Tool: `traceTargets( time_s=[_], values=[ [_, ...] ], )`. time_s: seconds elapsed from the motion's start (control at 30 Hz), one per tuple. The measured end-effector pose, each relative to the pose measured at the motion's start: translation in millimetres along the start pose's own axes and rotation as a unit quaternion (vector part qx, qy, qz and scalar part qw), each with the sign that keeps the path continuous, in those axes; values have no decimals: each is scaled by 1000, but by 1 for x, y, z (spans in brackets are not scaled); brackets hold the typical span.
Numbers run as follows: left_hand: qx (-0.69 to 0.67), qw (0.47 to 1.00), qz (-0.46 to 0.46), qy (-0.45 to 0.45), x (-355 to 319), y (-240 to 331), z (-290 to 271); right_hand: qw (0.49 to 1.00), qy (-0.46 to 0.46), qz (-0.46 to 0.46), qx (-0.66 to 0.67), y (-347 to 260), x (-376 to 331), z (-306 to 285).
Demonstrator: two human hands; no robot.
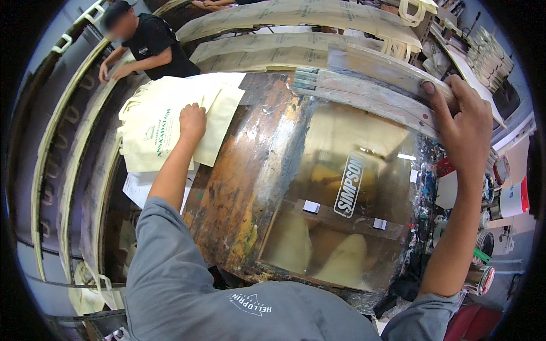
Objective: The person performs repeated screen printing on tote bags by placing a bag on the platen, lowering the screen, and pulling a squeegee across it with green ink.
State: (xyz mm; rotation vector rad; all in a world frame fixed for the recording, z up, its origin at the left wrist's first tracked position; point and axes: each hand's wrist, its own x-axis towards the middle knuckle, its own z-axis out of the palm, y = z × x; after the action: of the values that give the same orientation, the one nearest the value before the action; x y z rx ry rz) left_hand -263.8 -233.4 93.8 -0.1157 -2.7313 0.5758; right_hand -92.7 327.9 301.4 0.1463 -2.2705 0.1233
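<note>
My left hand (193, 123) is closed, with its fingertips pinching the top of a pile of cream fabric bags (219, 128) at the left of the worktable. The uppermost bag carries a green print. At the right, my right hand (465, 122) grips the end of a paint-stained wooden screen frame (369, 94), which is tilted up along the table's far side. Below the frame lies a glass panel (284, 244) set into the table, with a sticker and several small white tabs on it.
The worktable (233, 199) is wooden and paint-stained. Long curved racks (74, 170) run along the left, and more boards (284, 48) holding printed bags stand behind. A co-worker (153, 45) leans over a rack at the far left. Paint cans (483, 244) crowd the right side.
</note>
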Motion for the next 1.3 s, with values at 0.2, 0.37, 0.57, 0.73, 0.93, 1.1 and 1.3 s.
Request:
traceTargets(
  time_s=[0.2,0.37,0.57,0.73,0.93,1.1,1.3],
  values=[
    [41,996,62,55,24,-18,-8,1000,-26,4,6,-4,5,-4],
    [-54,978,199,29,46,49,-59,1000,-11,-19,-13,8,2,-3],
    [-162,968,186,-36,1,222,-75,999,7,-35,-11,7,-4,2],
    [-222,952,206,-35,-15,298,-71,1000,-12,-16,-15,2,-9,-1],
    [-242,946,209,-51,-21,317,-75,1000,7,-17,-7,5,-10,0],
    [-253,936,233,-78,-25,341,-94,1000,0,-16,-13,4,-7,1],
    [-292,921,252,-53,-28,359,-99,1000,5,-23,-7,3,-10,2]
  ],
)
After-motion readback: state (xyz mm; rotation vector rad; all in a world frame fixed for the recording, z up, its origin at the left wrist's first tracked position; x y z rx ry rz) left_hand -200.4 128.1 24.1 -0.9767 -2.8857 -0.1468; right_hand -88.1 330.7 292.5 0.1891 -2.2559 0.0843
